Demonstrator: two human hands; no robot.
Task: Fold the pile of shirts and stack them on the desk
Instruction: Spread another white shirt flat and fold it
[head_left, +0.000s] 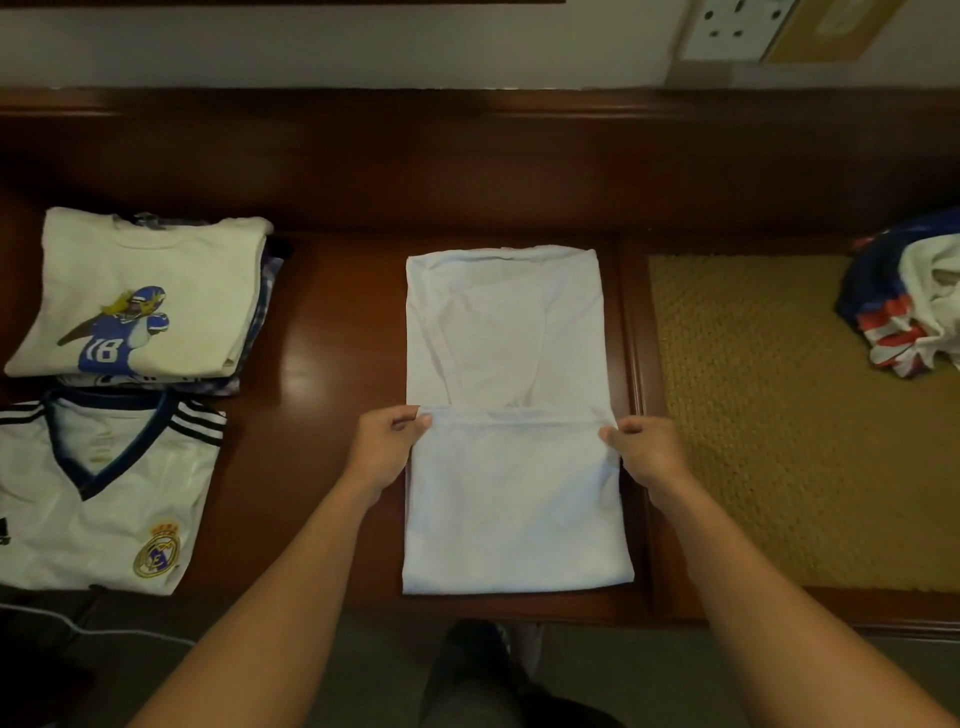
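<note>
A plain white shirt (506, 332) lies as a long narrow strip in the middle of the dark wooden desk (332, 322). Its near part is doubled over, and the turned edge runs across between my hands. My left hand (387, 441) pinches the left corner of that edge. My right hand (644, 447) pinches the right corner. At the far left a stack of folded shirts (140, 296) is topped by a cream shirt with a blue football-player print. In front of it lies a folded white football jersey (104, 499) with a crest. An unfolded pile of shirts (904, 306) sits at the right edge.
A woven tan mat (753, 415) covers the desk's right part, under the unfolded pile. A raised wooden back ledge (467, 140) runs along the wall, with a white wall socket (737, 26) above. Below the desk's front edge I see the floor and a dark shoe (467, 670).
</note>
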